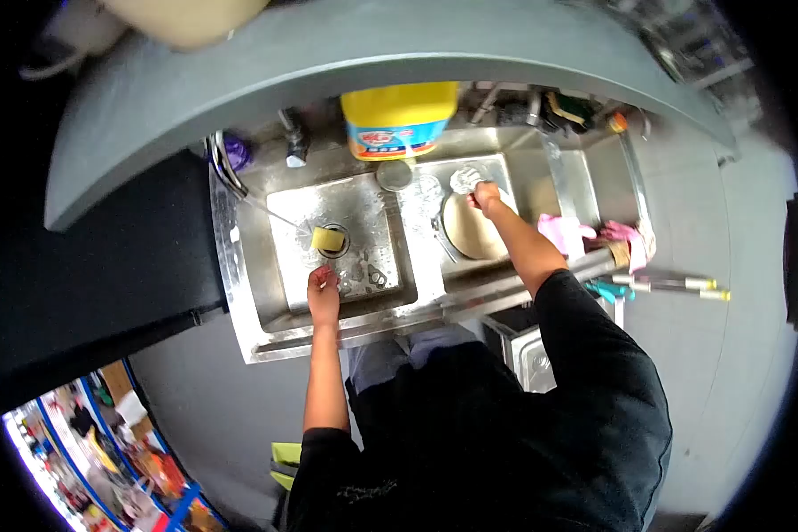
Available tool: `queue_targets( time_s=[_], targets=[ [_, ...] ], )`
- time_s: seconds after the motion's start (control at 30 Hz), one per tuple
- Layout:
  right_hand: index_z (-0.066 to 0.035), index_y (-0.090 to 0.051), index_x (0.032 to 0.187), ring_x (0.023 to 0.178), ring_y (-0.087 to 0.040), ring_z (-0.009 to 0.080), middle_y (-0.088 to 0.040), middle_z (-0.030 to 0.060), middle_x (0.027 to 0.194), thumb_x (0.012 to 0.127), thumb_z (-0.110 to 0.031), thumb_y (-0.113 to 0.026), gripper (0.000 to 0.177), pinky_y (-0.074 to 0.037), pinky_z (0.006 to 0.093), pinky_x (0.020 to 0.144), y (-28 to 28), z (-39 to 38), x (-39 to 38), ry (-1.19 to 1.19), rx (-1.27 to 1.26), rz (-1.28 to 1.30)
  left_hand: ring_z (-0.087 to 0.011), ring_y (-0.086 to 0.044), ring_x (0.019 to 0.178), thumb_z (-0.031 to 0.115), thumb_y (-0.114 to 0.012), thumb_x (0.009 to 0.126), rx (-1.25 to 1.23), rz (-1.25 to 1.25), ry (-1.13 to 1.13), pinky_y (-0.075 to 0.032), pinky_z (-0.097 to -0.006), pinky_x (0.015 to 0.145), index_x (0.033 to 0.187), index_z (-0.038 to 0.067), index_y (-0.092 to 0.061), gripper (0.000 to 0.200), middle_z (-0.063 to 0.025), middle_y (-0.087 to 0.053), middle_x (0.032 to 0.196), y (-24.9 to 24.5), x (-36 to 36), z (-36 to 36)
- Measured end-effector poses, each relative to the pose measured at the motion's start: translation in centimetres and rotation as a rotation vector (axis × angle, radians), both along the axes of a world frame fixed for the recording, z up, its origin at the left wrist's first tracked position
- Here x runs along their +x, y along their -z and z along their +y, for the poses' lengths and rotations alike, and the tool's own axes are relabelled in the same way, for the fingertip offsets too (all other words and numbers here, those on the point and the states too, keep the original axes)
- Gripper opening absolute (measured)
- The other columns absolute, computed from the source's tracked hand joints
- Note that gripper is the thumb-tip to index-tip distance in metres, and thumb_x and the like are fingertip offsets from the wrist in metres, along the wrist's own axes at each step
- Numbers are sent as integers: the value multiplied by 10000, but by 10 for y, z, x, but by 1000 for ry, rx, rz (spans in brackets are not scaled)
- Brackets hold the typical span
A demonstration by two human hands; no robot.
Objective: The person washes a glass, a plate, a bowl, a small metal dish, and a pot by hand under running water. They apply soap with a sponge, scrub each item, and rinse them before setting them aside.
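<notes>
My left hand point(323, 293) is over the left basin of the steel sink point(294, 199), its fingers loosely curled and apart, with nothing visible in them. Just beyond the fingertips lies a yellow sponge point(327, 239), partly over the drain point(340, 251). My right hand point(487, 197) reaches across the second basin. Its fingers are closed at a shiny, clear-looking glass point(465, 180), blurred, so the exact kind is hard to read. Below that hand sits a round beige pan or lid point(472, 229). Beside it, another clear glass-like item point(428, 188) stands near the divider.
A thin stream of water runs from the curved faucet point(226, 168) toward the sponge. Behind the basins stands a big yellow container point(399, 120) with a blue label. A grey shelf point(328, 75) overhangs the back. Pink gloves point(566, 235) hang at the right divider.
</notes>
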State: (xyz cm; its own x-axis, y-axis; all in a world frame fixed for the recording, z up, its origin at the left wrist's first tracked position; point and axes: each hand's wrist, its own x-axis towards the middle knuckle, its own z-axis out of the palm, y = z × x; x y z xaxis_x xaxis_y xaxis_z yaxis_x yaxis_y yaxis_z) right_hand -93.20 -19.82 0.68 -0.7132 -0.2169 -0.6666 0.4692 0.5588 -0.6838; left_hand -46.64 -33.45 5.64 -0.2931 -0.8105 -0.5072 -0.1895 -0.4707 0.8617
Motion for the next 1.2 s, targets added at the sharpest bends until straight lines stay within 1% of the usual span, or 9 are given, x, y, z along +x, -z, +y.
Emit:
queue_targets(
  time_s=[0.17, 0.5, 0.63, 0.77, 0.87, 1.0, 1.1, 1.13, 1.2],
  targets=[
    [11, -590, 854, 521, -607, 215, -634, 136, 712, 935, -102, -441, 204, -526, 345, 439, 77, -37, -43, 98, 83, -12, -87, -571, 828, 119, -569, 970, 266, 75, -219, -463, -234, 743, 1191, 31, -570, 238, -15, -633, 1034, -24, -6, -3],
    [18, -612, 884, 531, -608, 196, -634, 115, 746, 966, -224, -562, 260, -501, 304, 411, 184, -44, -62, 16, 74, -75, -181, -639, 945, 99, -616, 926, -326, -86, 21, -499, -308, 832, 1260, -17, -543, 361, -131, -663, 1092, -56, -47, -61],
    [4, -618, 926, 540, -629, 213, -649, 120, 756, 973, -295, -574, 307, -538, 330, 430, 163, -48, -50, -46, 67, -161, -413, -308, 1398, 132, -681, 891, -788, -205, 243, -306, -392, 1123, 1498, -63, -119, 850, -314, -254, 1511, -70, -117, -104],
    [8, -572, 965, 541, -633, 224, -637, 114, 716, 1019, -384, -412, 427, -559, 341, 460, 167, -45, -49, 106, -123, -282, -356, -140, 1468, 39, -644, 897, -708, 55, 161, -201, -358, 1164, 1493, -53, 111, 967, -299, -46, 1578, -51, -180, -143],
    [-16, -544, 969, 634, -645, 201, -641, 121, 782, 1019, -343, -394, 363, -547, 345, 505, 116, -18, -38, -55, 10, -32, -385, -158, 1463, 75, -636, 879, -715, -161, 111, -232, -347, 1160, 1506, -33, 88, 964, -286, -64, 1581, -56, -190, -135],
    [52, -453, 1195, 956, -640, 397, -604, 255, 1082, 886, -294, -576, 480, -524, 456, 834, 112, 58, -43, -47, 540, 608, -374, -184, 1460, 145, -636, 836, -712, -349, 154, -231, -330, 1166, 1520, -28, 18, 962, -262, -99, 1585, -68, -186, -140],
    [31, -427, 1260, 1144, -578, 330, -418, 277, 1376, 865, -234, -534, 487, -453, 482, 961, 40, 77, -6, 110, 863, 232, -357, -214, 1457, 161, -637, 837, -653, -267, 136, -232, -329, 1165, 1521, -38, -63, 915, -248, -144, 1584, -67, -181, -142],
    [-27, -480, 1248, 1194, -537, 345, -462, 215, 1360, 786, -310, -658, 571, -473, 411, 970, 126, 119, -32, 27, 923, 209, -344, -268, 1442, 164, -631, 846, -612, -264, 129, -248, -333, 1158, 1502, -58, -183, 824, -248, -247, 1555, -66, -177, -139],
    [-44, -494, 1260, 1154, -560, 266, -538, 167, 1273, 833, -268, -567, 488, -433, 436, 977, 87, 118, -15, -87, 1055, 107, -300, -479, 1303, 175, -636, 889, -504, -245, 187, -364, -338, 1075, 1437, -25, -387, 635, -228, -504, 1385, -63, -169, -112]
  ],
)
